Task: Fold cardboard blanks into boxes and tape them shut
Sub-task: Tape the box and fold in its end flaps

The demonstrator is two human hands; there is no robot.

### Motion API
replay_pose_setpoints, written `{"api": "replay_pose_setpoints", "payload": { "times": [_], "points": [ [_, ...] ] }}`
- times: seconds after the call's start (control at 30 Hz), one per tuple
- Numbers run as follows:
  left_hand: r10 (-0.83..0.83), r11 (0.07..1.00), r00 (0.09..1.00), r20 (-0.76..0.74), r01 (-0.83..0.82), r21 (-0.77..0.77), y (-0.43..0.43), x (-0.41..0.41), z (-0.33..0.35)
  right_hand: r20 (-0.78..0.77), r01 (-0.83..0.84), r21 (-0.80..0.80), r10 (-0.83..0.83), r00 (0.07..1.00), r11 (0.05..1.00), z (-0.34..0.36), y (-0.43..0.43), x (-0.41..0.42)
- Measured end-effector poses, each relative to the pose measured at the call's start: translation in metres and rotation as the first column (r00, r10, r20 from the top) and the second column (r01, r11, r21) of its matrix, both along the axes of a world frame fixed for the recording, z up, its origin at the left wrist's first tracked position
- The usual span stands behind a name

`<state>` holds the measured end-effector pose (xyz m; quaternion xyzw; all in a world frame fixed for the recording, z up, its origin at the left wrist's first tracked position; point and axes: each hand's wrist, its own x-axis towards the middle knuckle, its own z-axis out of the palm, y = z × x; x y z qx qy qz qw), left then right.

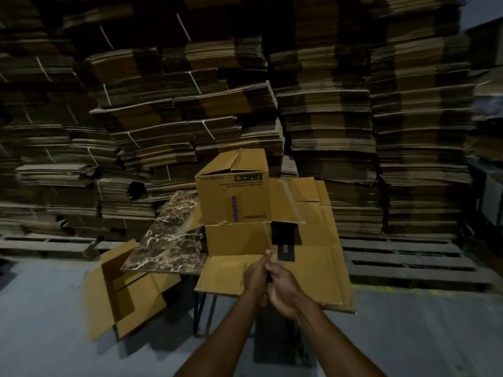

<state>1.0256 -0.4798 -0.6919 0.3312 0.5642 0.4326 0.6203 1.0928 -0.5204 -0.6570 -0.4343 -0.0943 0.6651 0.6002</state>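
A brown cardboard box (234,197) printed "Crompton" stands upside down on flat blanks (318,257) that lie over a small table. Its top flaps are partly folded, with a gap between them. Clear tape (295,202) glints along its right side flap. My left hand (253,276) and my right hand (283,289) meet just in front of the box, fingers pinched together. A thin shiny strip of clear tape (268,238) seems to run from my fingertips up to the box's lower edge. What lies inside my right palm is hidden.
The table has a marble-patterned top (168,235) and thin metal legs (201,314). An open box (122,292) lies on the grey floor at the left. Tall stacks of bundled blanks (408,131) on pallets (408,262) fill the background.
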Motion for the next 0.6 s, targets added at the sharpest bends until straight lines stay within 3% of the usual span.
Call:
{"api": "replay_pose_setpoints", "payload": {
  "times": [0.03,0.1,0.2,0.27,0.33,0.43,0.5,0.53,0.6],
  "points": [
    [0.064,0.998,0.998,-0.022,-0.065,-0.007,-0.005,-0.002,0.0,0.124,-0.099,-0.02,0.1,0.987,0.995,-0.006,-0.005,0.005],
    [0.122,0.992,0.989,-0.088,-0.122,0.012,-0.015,-0.004,-0.001,0.223,-0.321,-0.05,0.324,0.92,0.946,-0.016,-0.009,0.011],
    [0.142,0.987,0.963,-0.228,-0.119,0.11,-0.024,-0.003,-0.012,0.511,-0.258,-0.118,0.281,0.812,0.959,-0.016,-0.014,0.026],
    [0.182,0.982,0.946,-0.269,-0.162,0.095,-0.028,-0.001,-0.019,0.721,-0.205,-0.147,0.246,0.648,0.968,-0.013,-0.017,0.028],
    [0.219,0.976,0.924,-0.315,-0.209,0.065,-0.029,0.001,-0.02,0.913,-0.208,-0.109,0.181,0.367,0.972,-0.014,-0.019,0.023],
    [0.234,0.971,0.923,-0.306,-0.235,0.034,-0.029,0.004,-0.011,0.998,-0.257,0.02,-0.003,0.065,0.966,-0.015,-0.034,0.014],
    [0.25,0.962,0.914,-0.319,-0.271,-0.024,-0.028,-0.003,-0.005,0.997,-0.381,0.058,-0.03,0.077,0.923,-0.026,-0.038,0.013],
    [0.253,0.954,0.915,-0.315,-0.291,-0.079,-0.028,-0.008,-0.002,0.997,-0.47,0.008,0.032,0.075,0.883,-0.032,-0.042,0.011],
    [0.249,0.943,0.925,-0.288,-0.299,-0.144,-0.024,-0.023,-0.003,1.0,-0.544,0.003,0.011,0.022,0.839,-0.038,-0.053,0.005]
  ]
}}
